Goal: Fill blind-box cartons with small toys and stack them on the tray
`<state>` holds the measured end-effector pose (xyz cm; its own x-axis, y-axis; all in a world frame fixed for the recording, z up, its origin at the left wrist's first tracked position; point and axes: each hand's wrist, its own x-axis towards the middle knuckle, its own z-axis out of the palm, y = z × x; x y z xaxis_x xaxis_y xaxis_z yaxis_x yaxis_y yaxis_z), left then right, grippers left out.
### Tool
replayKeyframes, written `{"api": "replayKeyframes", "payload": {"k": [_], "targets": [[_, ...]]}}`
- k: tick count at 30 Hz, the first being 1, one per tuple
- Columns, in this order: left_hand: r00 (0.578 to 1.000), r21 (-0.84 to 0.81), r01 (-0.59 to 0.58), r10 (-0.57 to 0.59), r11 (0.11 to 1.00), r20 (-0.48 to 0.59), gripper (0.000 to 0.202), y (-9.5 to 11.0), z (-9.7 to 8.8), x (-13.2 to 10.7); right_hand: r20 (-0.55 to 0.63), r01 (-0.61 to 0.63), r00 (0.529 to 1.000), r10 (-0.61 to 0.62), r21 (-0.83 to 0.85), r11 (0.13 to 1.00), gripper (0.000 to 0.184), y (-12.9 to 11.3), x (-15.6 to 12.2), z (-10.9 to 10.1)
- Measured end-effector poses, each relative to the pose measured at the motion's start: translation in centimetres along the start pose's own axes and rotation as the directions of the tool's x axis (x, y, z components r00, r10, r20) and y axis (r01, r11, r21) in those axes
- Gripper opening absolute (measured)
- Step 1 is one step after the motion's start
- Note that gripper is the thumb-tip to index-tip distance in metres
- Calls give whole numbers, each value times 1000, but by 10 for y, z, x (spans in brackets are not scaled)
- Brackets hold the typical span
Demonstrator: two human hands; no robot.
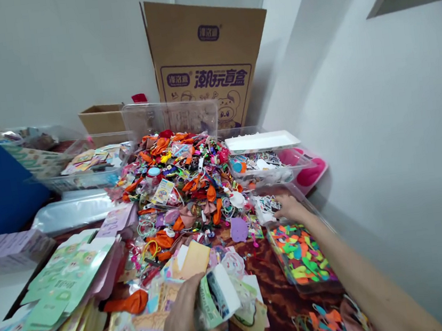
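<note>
Leftmost, flat pastel green and pink paper bags (68,270) lie fanned out. Centrally, the left hand (184,325) grips a small green-and-white printed packet (217,297) below a heap of orange balloons and trinkets (182,181). Rightward, the right hand (288,206) rests on small black-and-white stickers (268,203), just beyond neon paper shapes (300,257); its grip cannot be told.

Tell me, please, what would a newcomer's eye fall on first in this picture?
First comes the big heap of bright trinkets and orange balloons in the middle of the table, with a tall printed cardboard box standing behind it. Next, the left hand at the bottom edge grips a few small packets, while the right hand reaches to stickers just beyond the neon pieces on the right.
</note>
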<state>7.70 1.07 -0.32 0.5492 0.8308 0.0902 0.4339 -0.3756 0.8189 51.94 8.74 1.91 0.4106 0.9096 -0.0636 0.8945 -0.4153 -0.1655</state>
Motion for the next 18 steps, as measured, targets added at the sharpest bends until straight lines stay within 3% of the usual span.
{"api": "replayKeyframes", "payload": {"k": [3,7,13,18], "targets": [[1000,30,28,-28,999,-1,69,-5,2,1,-42,3,999,-4,-9,1000,28,5,0,3],[999,13,34,-34,999,14,67,-7,5,1,-146,-18,989,22,28,999,21,12,-14,-10],[998,-25,56,-56,998,10,65,-6,3,1,-298,10,955,7,54,998,39,23,-82,-33],[999,-61,42,-42,997,10,66,0,1,5,-244,144,958,-149,-37,989,30,15,-127,-23]]}}
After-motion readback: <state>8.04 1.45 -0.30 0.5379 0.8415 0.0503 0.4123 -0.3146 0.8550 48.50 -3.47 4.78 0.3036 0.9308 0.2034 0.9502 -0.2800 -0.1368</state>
